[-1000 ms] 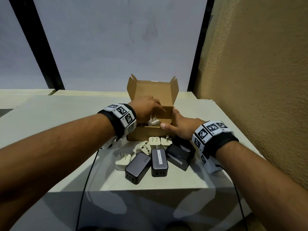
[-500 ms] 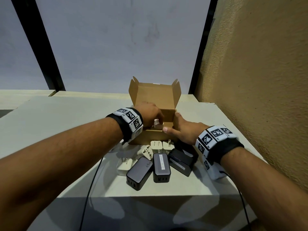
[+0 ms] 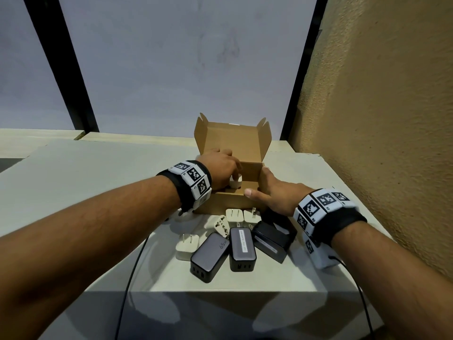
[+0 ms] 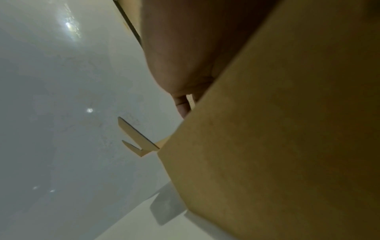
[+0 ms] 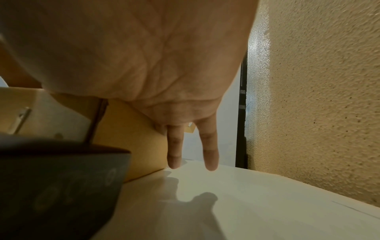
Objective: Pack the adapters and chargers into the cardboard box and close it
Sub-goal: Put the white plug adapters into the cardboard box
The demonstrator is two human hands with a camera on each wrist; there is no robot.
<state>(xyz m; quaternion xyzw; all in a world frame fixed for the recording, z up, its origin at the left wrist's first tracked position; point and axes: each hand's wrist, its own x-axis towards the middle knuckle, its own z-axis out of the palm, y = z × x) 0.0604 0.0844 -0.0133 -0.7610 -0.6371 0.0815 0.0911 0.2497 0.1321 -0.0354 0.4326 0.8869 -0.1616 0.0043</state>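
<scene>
An open cardboard box (image 3: pixel 228 203) stands on the table, its lid (image 3: pixel 232 141) upright at the back. My left hand (image 3: pixel 221 166) reaches into it from the left and holds a white adapter (image 3: pixel 235 184) just inside the front wall. My right hand (image 3: pixel 272 191) rests against the box's right wall, with straight fingers (image 5: pixel 174 146) and the thumb on the front rim. In front of the box lie three black chargers (image 3: pixel 209 256), (image 3: pixel 242 249), (image 3: pixel 270 240) and several white adapters (image 3: pixel 186 245), (image 3: pixel 234 215). The left wrist view shows only my palm (image 4: pixel 180 48) and the box wall (image 4: pixel 287 146).
A rough tan wall (image 3: pixel 380 119) runs close along the right side of the white table (image 3: pixel 98 182). The table's front edge (image 3: pixel 220 292) lies just below the chargers, and thin black cables (image 3: pixel 131 278) hang over it.
My left hand has sunk lower into the box with the white adapter. The right hand has stayed against the box's right side.
</scene>
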